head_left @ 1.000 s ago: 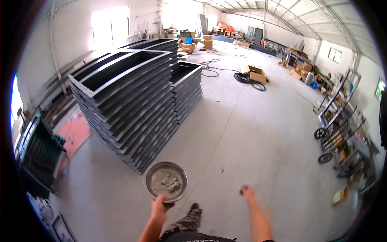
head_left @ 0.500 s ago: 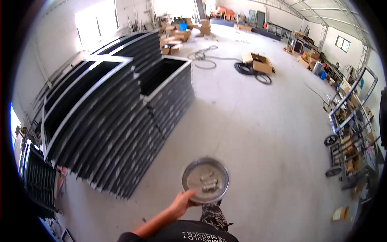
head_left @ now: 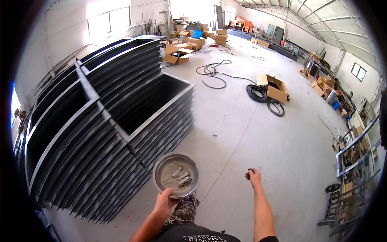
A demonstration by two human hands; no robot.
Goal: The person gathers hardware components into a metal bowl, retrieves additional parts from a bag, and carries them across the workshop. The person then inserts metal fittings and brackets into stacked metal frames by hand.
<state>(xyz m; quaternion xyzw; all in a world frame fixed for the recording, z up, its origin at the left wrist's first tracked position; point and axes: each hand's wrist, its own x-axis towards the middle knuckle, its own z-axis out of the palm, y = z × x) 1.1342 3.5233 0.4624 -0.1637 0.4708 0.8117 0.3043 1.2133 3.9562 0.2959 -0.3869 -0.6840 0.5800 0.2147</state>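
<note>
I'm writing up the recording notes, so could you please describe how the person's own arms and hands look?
The left hand and right hand wear no gloves, and no watch or bracelet is visible. Both forearms are bare. On the right, a plain black sleeve shows at the picture's lower edge; no left sleeve can be made out.

A workshop: stacked frames [head_left: 109, 135], trussed roof [head_left: 322, 18]
</note>
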